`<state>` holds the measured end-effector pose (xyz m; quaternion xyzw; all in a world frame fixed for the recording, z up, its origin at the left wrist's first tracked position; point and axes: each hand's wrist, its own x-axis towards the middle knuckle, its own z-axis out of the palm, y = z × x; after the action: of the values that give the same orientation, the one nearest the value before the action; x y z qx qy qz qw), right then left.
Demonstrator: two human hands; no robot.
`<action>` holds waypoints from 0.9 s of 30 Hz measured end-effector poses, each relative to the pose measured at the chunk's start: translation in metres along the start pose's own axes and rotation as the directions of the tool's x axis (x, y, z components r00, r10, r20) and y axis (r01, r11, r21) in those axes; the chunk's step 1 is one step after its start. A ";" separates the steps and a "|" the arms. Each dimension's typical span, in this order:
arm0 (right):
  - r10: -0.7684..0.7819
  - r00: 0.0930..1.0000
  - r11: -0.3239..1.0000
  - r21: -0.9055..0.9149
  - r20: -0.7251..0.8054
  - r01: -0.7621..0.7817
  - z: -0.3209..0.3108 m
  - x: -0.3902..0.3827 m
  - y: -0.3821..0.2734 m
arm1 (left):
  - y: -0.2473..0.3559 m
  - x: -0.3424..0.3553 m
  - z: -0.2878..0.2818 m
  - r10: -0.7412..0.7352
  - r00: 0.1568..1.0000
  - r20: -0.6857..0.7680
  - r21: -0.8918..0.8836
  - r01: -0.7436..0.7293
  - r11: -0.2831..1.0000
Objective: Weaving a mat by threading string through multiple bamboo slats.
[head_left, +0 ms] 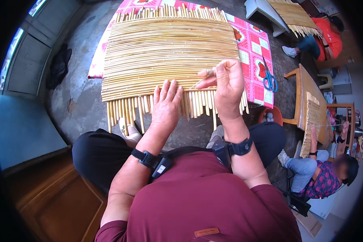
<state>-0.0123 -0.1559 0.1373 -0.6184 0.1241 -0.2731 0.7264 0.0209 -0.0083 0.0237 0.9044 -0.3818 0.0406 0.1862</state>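
Observation:
A mat of straight, straw-coloured stalks (pixel 169 48), joined by rows of pale stitching, lies in front of me with uneven stalk ends along its far and near edges. My left hand (pixel 166 107) rests flat on its near edge, fingers stretched out. To the right, my right hand (pixel 229 88) is raised just over the same edge with thumb and fingers pinched. A thin thread (pixel 194 86) runs from those fingertips to the stitched row. A thimble-like band (pixel 209 71) circles one finger. Whether a needle is in the pinch is too small to tell.
A pink checked tablecloth (pixel 256 56) covers the table beneath the mat, with blue-handled scissors (pixel 270 82) at its right. An orange bucket (pixel 272 114) stands below. Two people work at the right near similar mats (pixel 311 115). A wooden cabinet (pixel 60 193) is at lower left.

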 end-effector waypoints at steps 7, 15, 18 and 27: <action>-0.168 0.977 0.983 0.103 0.128 0.155 0.006 -0.012 -0.031 | 0.001 0.001 -0.001 0.014 1.000 -0.015 -0.005 -0.014 1.000; -0.351 0.936 0.934 -0.058 0.030 0.352 -0.006 -0.013 -0.029 | 0.001 0.000 -0.004 0.045 0.996 -0.078 0.021 -0.043 0.999; -0.335 0.942 0.931 -0.157 -0.007 0.330 -0.044 0.018 -0.008 | 0.006 -0.009 -0.023 0.019 0.984 -0.175 -0.365 -0.083 0.927; -0.059 0.950 0.490 -0.820 0.308 0.296 -0.073 0.011 0.057 | 0.015 -0.042 -0.037 0.259 0.525 0.811 -0.438 0.250 0.864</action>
<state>-0.0275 -0.2179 0.0693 -0.9331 0.0898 -0.1732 0.3020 -0.0172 0.0242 0.0534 0.7237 -0.4218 -0.5062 0.2050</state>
